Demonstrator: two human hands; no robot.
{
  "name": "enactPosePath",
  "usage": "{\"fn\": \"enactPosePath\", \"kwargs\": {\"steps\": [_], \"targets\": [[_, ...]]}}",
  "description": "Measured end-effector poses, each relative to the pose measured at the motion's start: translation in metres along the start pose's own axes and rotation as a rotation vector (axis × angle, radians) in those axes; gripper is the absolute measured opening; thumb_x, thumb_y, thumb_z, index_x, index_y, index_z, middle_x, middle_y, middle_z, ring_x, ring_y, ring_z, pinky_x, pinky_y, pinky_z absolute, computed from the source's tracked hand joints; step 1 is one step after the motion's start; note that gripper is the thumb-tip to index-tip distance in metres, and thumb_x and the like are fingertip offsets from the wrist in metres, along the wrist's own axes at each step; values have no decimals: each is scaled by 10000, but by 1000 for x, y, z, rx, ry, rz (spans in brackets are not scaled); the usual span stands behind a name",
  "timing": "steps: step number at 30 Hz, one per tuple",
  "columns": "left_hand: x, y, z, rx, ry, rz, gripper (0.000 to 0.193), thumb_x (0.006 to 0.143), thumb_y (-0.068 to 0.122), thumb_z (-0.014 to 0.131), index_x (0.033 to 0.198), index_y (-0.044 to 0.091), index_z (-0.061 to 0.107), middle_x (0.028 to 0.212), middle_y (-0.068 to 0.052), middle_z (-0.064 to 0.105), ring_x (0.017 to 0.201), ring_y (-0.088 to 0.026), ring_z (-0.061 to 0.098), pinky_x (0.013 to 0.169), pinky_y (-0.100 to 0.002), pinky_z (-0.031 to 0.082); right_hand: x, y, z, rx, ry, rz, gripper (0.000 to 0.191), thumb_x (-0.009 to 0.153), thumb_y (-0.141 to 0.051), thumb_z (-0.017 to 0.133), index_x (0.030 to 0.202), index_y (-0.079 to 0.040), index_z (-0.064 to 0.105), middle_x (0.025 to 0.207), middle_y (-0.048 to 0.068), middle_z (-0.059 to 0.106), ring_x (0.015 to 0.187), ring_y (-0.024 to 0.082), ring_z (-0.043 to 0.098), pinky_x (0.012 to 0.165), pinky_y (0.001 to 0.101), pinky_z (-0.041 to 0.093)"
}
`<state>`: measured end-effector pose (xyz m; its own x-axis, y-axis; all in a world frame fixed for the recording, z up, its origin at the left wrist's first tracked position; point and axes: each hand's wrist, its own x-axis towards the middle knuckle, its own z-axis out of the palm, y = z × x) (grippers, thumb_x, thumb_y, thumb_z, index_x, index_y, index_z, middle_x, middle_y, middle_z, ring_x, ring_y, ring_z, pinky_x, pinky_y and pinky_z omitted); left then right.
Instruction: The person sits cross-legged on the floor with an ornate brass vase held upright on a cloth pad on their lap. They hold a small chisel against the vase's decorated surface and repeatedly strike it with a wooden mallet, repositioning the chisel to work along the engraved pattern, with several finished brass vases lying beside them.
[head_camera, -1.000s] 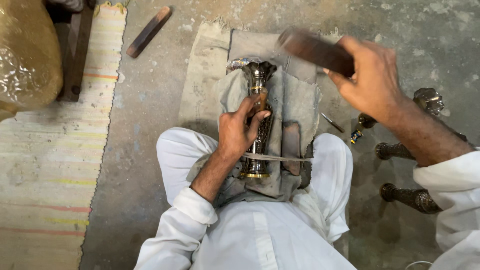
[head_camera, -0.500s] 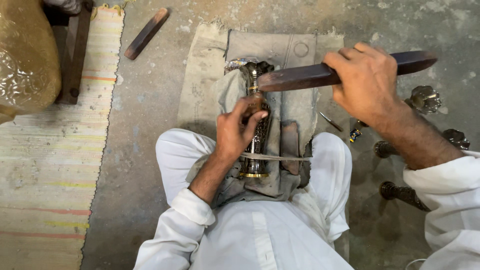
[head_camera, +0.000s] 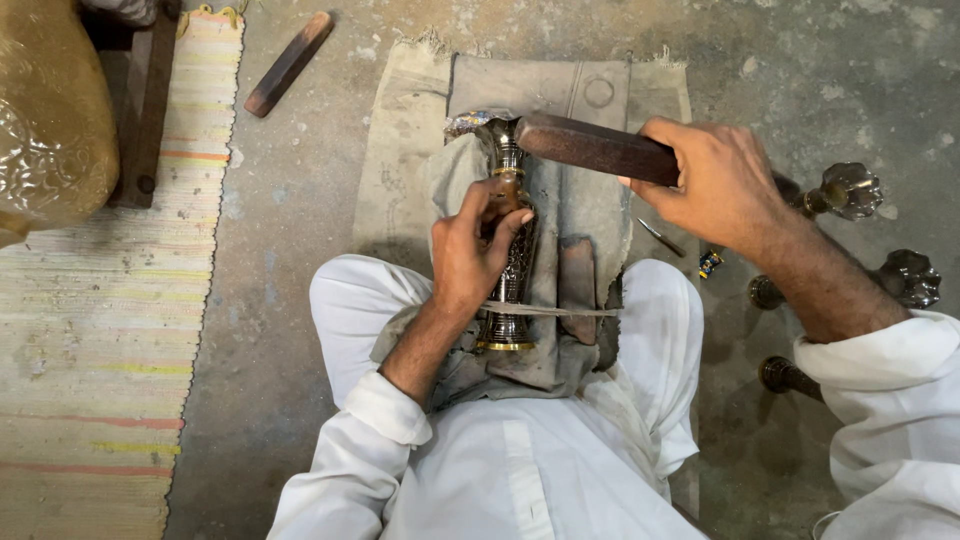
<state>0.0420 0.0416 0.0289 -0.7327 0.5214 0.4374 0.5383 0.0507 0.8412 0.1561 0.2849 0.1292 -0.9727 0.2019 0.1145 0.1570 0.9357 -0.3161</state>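
A: Where's the metal vase (head_camera: 512, 250) just now?

B: Lying lengthwise in the person's lap, on a grey cloth (head_camera: 585, 215) spread over the crossed legs and the sacking (head_camera: 395, 160) on the floor. Its foot points to six o'clock, towards the body, and its mouth to twelve. A thin cord (head_camera: 560, 311) runs across the lower part, seemingly to keep it from rolling.

A: And the left hand (head_camera: 470, 255)?

B: Closed around the neck of the vase, fingers curled over the top at about its middle. I can't tell whether it pinches a small tool there; something may be hidden under the fingers. The grip looks meant to steady the piece.

A: The right hand (head_camera: 715, 185)?

B: Wrapped tightly on a dark wooden baton (head_camera: 595, 148), held nearly level, its far end lying at ten o'clock from the hand, right by the vase's mouth. Holding it at one end would give a good swing, I'd judge.

A: Anything else around?

B: At three o'clock, several similar vases (head_camera: 850, 190) lie on the concrete floor (head_camera: 300, 200), near the right arm. A second wooden stick (head_camera: 288, 62) rests at eleven o'clock, well apart. A striped mat (head_camera: 100, 330) covers the floor at nine o'clock, with a large brass vessel (head_camera: 50, 110) at its top corner.
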Motion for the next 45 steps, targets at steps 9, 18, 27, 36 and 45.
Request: {"fn": "enactPosePath", "kwargs": {"steps": [9, 18, 27, 36, 45], "targets": [[1, -2, 0, 194, -88, 84, 351, 979, 203, 765, 1237, 72, 566, 940, -124, 785, 776, -276, 785, 615, -372, 595, -6, 14, 14, -151, 268, -199, 227, 856, -87, 823, 1044, -56, 698, 900, 82, 728, 788, 256, 678, 718, 413, 520], [-2, -8, 5, 294, -46, 144, 329, 983, 194, 765, 1196, 65, 551, 940, -120, 783, 752, -278, 775, 592, -385, 593, -1, 11, 11, -293, 407, -267, 235, 853, -22, 811, 1045, -85, 690, 894, 32, 682, 885, 228, 616, 819, 406, 507], [-1, -8, 5, 270, -53, 123, 308, 990, 185, 745, 1200, 65, 555, 967, -126, 786, 783, -277, 785, 616, -384, 606, -1, 3, -7, -391, 326, -272, 340, 737, -36, 807, 1052, -99, 697, 941, 27, 680, 927, 243, 607, 811, 399, 475], [1, -3, 4, 260, -64, 122, 324, 982, 174, 749, 1223, 62, 564, 975, -124, 785, 806, -307, 778, 641, -404, 601, 3, 13, -1, -185, 320, -195, 278, 817, -62, 794, 1071, -73, 683, 917, 42, 668, 911, 230, 602, 802, 410, 469], [2, 0, 2, 250, -56, 116, 316, 979, 172, 751, 1219, 68, 574, 978, -125, 785, 820, -308, 776, 641, -404, 598, 0, 19, 5, -282, 336, -219, 299, 762, -42, 803, 1034, -95, 691, 917, 65, 692, 913, 274, 623, 813, 438, 473]]}}
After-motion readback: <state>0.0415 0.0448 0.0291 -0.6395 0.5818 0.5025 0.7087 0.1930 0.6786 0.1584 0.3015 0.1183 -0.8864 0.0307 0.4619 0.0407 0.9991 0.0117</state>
